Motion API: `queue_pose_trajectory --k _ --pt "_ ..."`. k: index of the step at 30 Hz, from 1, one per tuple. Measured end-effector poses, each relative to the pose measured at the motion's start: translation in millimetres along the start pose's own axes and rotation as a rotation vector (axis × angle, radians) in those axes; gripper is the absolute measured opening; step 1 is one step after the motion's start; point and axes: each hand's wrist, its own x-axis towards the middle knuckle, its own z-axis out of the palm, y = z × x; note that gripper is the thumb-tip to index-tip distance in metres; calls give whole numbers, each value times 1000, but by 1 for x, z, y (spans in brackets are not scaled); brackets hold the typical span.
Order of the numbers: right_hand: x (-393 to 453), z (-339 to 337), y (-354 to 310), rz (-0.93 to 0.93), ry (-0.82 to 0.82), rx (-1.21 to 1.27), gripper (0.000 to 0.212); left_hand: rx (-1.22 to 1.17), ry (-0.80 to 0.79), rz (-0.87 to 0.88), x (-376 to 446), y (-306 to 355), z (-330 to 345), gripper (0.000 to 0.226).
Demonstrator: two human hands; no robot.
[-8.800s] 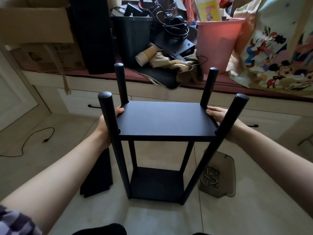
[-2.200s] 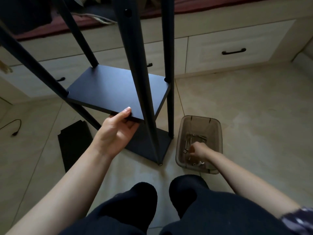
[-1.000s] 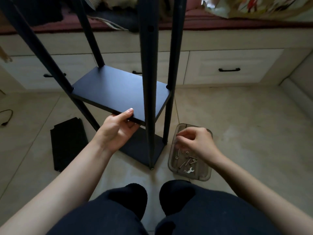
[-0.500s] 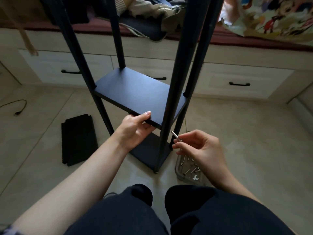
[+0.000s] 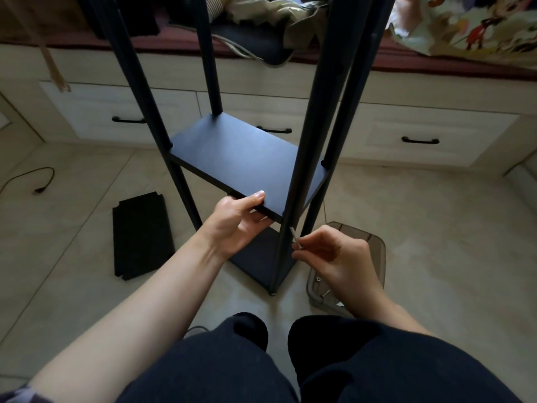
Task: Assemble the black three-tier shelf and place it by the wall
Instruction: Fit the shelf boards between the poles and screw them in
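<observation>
Gripping one shelf (image 5: 247, 161) — one screw (image 5: 295, 235)

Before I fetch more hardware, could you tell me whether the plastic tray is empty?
Not empty: the plastic tray shows loose screws at its near end, below the right hand.

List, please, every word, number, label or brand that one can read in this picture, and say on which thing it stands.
None can be read.
The patterned cloth on the ledge carries only cartoon figures, no letters.
The black shelf, the loose black board and the clear tray show no markings.
</observation>
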Motion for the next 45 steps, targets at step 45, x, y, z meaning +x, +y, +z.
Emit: queue_pose_trajectory --k 45 --pt "12 21 5 95 174 188 15 -17 -1 35 -2 -4 4 24"
